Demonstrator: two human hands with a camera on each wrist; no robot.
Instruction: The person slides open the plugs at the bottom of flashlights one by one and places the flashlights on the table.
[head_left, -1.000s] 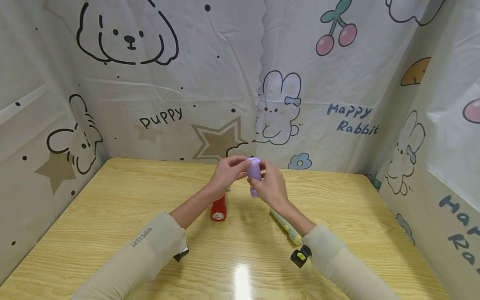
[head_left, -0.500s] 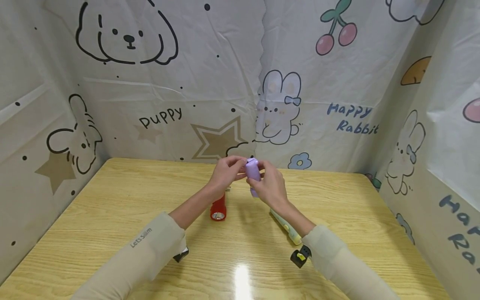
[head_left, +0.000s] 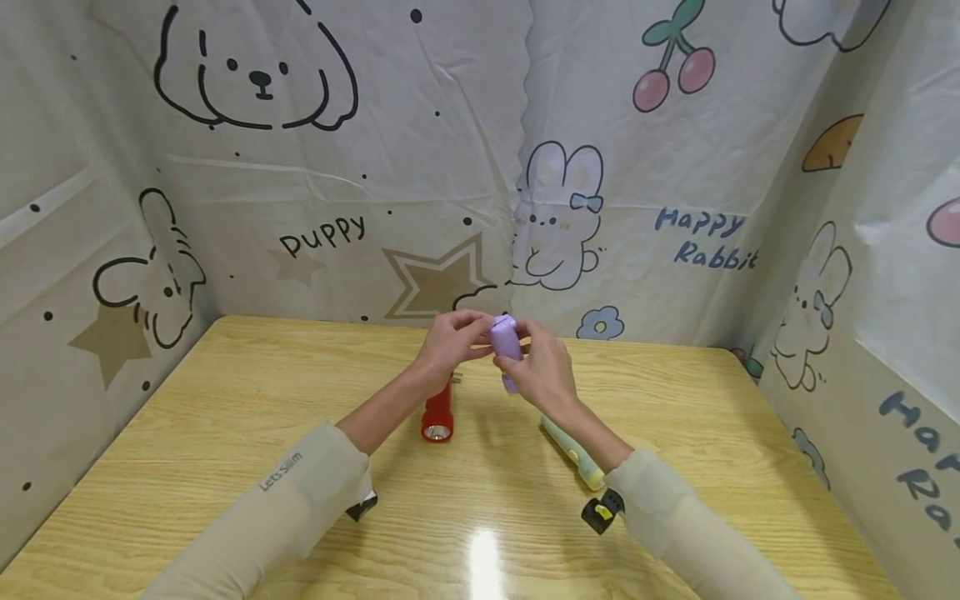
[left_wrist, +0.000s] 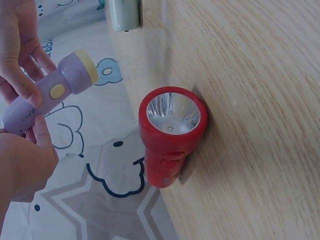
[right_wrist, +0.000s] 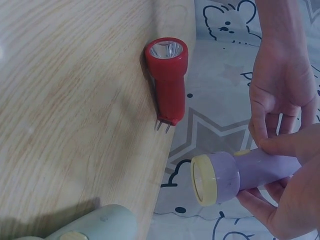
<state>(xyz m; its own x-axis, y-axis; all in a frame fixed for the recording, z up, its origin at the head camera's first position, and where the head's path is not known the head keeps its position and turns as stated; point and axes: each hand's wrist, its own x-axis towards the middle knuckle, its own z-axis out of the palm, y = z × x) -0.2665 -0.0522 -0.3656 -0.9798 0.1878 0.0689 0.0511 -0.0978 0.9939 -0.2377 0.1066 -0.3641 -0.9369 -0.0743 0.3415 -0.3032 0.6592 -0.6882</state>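
Observation:
A purple flashlight point(head_left: 506, 340) with a yellow lens ring and yellow button is held above the table, its tail end up and its lens end down in the head view. My right hand point(head_left: 543, 371) grips its body, thumb along the near side. At the tail end, the thumb and fingers of my left hand point(head_left: 452, 342) pinch the edge. In the left wrist view the purple flashlight point(left_wrist: 55, 92) shows its button, and both hands cover part of its body. The right wrist view shows its yellow lens ring point(right_wrist: 204, 180).
A red flashlight point(head_left: 437, 421) lies below my left forearm, lens toward me, with metal plug prongs point(right_wrist: 164, 126) out of its tail. A pale green flashlight point(head_left: 573, 454) lies beside my right forearm. Printed cloth point(head_left: 420, 183) walls the back and sides of the wooden table point(head_left: 300, 367).
The purple flashlight's tail end has turned and tipped slightly left, and a dark slit shows there now. Both hands stay nearly in place; the red and green flashlights have not moved.

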